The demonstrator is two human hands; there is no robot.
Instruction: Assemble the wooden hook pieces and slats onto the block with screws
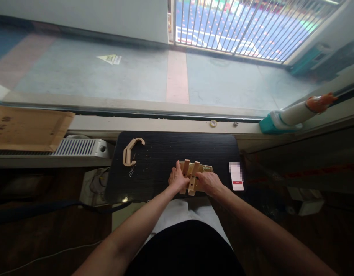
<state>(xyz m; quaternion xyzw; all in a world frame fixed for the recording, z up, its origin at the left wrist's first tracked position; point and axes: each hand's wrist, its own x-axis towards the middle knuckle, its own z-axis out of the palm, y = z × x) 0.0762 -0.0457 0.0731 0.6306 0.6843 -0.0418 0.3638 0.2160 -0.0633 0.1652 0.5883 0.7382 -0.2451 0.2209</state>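
Note:
Near the front edge of the black table [162, 149], a wooden piece with two upright bars [195, 168] lies on or against a shiny brownish packet [207, 168]. My left hand [177, 178] is closed around its left side, the thumb pressing near the bars. My right hand [209, 183] is closed at the right bar, fingers pinched by a small dark spot; whatever sits between them is too small to make out. To the left lies a curved, hook-ended wooden piece [127, 154]. Several small screws [131, 172] are scattered beside it.
A phone [236, 176] rests at the table's right edge. On the sill are a tape roll [213, 123], a tiny metal piece [236, 124] and a teal container [273, 122]. A cardboard parcel [30, 128] lies over the radiator [79, 147] at left.

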